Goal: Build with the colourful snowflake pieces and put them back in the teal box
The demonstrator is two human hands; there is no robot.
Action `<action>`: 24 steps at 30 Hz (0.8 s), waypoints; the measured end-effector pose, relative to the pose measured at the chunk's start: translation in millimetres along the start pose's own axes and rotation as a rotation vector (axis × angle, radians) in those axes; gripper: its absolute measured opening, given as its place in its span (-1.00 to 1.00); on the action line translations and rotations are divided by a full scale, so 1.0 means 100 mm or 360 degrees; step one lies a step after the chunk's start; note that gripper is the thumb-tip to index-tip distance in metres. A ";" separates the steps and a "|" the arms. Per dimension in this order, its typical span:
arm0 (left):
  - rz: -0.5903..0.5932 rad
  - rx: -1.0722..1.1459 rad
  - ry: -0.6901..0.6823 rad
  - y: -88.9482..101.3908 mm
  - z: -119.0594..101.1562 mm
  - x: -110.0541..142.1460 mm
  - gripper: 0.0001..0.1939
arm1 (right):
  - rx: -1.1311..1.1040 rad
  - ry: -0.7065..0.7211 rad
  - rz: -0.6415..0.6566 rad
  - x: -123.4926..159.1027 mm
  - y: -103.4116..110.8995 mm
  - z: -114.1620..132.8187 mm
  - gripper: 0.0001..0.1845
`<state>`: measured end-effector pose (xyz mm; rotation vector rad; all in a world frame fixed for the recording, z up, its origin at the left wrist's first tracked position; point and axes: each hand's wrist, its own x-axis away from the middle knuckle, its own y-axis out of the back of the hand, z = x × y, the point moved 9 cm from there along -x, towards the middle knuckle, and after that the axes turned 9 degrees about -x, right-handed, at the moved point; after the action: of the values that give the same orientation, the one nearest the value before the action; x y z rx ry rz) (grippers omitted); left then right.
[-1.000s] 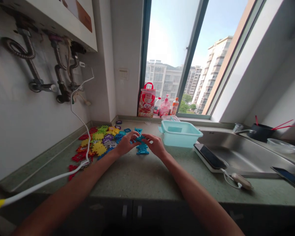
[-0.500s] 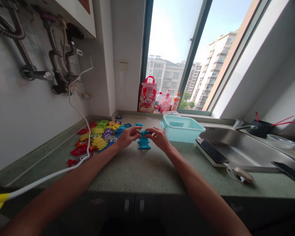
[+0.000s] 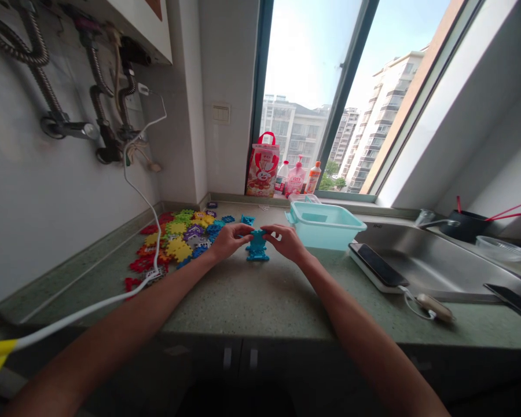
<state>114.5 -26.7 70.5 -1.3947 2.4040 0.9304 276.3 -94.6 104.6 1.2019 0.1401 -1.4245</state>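
Note:
A small stack of blue interlocking plastic pieces (image 3: 257, 248) stands on the green countertop (image 3: 260, 301). My left hand (image 3: 228, 240) pinches its top from the left, and my right hand (image 3: 286, 241) pinches it from the right. Fingers of both hands are closed on the top blue piece. A pile of several coloured pieces (image 3: 173, 243), red, yellow, green, purple and blue, lies to the left of my left hand. One loose blue piece (image 3: 247, 220) sits just behind the stack.
A light teal plastic tub (image 3: 325, 225) stands right of the stack. A phone on a white block (image 3: 375, 266) lies at the steel sink (image 3: 434, 266) edge. A white cable (image 3: 125, 220) hangs from the wall across the counter. Bottles and a red bag (image 3: 263, 171) stand on the sill.
The view has shifted slightly; my hands stay on the blue stack, and the fingers have come closer together at its top.

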 end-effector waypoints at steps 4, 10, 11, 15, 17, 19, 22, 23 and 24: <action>0.0020 -0.0238 -0.0058 -0.01 0.00 0.01 -0.59 | 0.0046 -0.0114 0.0082 0.01 -0.03 -0.10 -0.81; 0.0022 -0.0415 -0.0055 -0.02 0.01 0.03 -0.67 | 0.0059 -0.0204 0.0205 0.04 -0.08 -0.18 -0.83; 0.0032 -0.0417 -0.0039 -0.03 0.02 0.04 -0.68 | 0.0064 -0.0201 0.0214 0.04 -0.08 -0.18 -0.84; 0.0040 -0.0447 0.0007 -0.04 0.05 0.05 -0.70 | 0.0092 -0.0224 0.0242 0.05 -0.12 -0.25 -0.83; 0.0045 -0.0520 0.0013 -0.04 0.05 0.05 -0.72 | 0.0084 -0.0258 0.0262 0.06 -0.16 -0.29 -0.82; 0.0023 -0.0669 -0.0026 -0.03 0.02 0.05 -0.71 | 0.0072 -0.0271 0.0265 0.07 -0.17 -0.32 -0.82; -0.0037 -0.0941 -0.0140 -0.01 -0.04 0.05 -0.60 | 0.0066 -0.0249 0.0245 0.07 -0.18 -0.33 -0.83; -0.0023 -0.1007 -0.0160 -0.02 -0.04 0.05 -0.57 | 0.0066 -0.0242 0.0233 0.06 -0.17 -0.32 -0.83; 0.0009 -0.1059 -0.0164 -0.04 -0.03 0.05 -0.55 | 0.0067 -0.0239 0.0222 0.06 -0.17 -0.32 -0.83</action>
<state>115.0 -33.4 68.7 -1.4678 2.1025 1.8668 282.5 -71.9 76.6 1.1121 -0.0765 -1.3945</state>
